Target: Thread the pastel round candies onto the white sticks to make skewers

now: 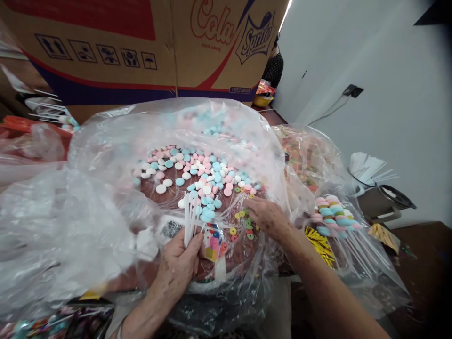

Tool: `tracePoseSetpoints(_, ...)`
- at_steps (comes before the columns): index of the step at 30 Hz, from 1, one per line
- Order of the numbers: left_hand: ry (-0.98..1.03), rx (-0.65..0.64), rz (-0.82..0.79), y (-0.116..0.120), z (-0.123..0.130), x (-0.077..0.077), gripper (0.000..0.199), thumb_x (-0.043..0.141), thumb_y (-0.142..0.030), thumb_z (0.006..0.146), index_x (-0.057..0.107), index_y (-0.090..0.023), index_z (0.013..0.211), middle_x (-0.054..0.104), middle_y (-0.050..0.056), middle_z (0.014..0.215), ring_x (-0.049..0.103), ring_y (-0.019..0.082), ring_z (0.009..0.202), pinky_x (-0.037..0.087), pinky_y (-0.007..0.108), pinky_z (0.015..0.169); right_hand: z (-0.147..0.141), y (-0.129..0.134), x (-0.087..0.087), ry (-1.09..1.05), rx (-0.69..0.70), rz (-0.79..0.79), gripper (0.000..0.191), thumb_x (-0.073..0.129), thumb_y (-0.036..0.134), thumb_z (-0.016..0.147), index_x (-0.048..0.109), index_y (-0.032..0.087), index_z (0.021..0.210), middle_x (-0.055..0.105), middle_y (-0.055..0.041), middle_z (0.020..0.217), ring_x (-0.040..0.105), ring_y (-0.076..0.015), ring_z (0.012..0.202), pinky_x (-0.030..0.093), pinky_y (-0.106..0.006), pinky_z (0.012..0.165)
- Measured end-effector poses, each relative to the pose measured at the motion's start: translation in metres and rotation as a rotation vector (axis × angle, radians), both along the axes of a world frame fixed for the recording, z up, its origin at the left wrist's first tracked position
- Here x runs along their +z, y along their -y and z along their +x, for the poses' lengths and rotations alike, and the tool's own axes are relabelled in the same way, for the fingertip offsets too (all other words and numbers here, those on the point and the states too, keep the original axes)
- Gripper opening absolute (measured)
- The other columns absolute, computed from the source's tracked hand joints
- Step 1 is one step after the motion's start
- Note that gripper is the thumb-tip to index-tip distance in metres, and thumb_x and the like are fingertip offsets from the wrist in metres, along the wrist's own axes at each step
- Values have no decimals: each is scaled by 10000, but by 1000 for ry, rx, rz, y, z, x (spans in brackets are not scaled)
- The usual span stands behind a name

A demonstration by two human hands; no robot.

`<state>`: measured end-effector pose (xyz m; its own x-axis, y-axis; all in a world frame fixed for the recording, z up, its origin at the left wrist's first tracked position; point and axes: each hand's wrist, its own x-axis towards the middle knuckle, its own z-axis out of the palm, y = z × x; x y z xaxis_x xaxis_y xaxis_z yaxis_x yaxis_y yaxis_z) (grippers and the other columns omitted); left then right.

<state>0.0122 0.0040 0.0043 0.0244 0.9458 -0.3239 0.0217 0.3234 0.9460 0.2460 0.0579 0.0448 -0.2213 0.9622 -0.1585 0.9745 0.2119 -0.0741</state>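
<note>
Several white sticks [191,216] stand upright in my left hand [181,256], whose fingers and thumb are wrapped round their lower part. My right hand [266,215] reaches into a clear plastic bag, its fingertips at small ring-shaped candies [249,226] in green, yellow and red. Whether those fingers pinch a ring is too small to tell. Pink, blue and white round candies [208,181] lie heaped beyond both hands inside the bag. A colourful printed label [213,242] shows just right of my left hand.
A big cardboard box [169,56] stands behind the bag. Finished candy sticks [334,216] and gold twist ties [319,246] lie to the right, near a dark jug [383,202]. Loose plastic [63,235] covers the left side. Part of a person [274,66] shows behind the box.
</note>
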Motion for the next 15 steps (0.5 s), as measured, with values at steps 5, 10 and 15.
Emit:
tracePoseSetpoints(5, -2, 4, -1, 1, 1, 3, 344, 616, -508, 747, 513, -214, 602, 397, -95, 300, 319, 76, 269, 255, 186, 308, 3, -1, 7, -252, -4, 64, 181, 474, 91, 862, 636, 166, 837, 621, -44, 866, 556, -160, 853, 379, -236, 759)
tracePoseSetpoints(10, -6, -1, 5, 2, 0, 6, 340, 616, -493, 757, 518, -213, 593, 406, -93, 310, 326, 77, 270, 252, 186, 307, -3, -9, -4, -188, 47, -13, 186, 473, 80, 824, 630, 162, 767, 634, -48, 804, 553, -166, 779, 384, -255, 728)
tracePoseSetpoints(15, -4, -9, 7, 1, 0, 1, 323, 595, -495, 763, 514, -219, 616, 393, -104, 306, 326, 80, 271, 257, 180, 305, -3, -9, -13, -125, 106, -15, 175, 485, 97, 837, 636, 163, 779, 648, -78, 846, 568, -193, 825, 398, -289, 766)
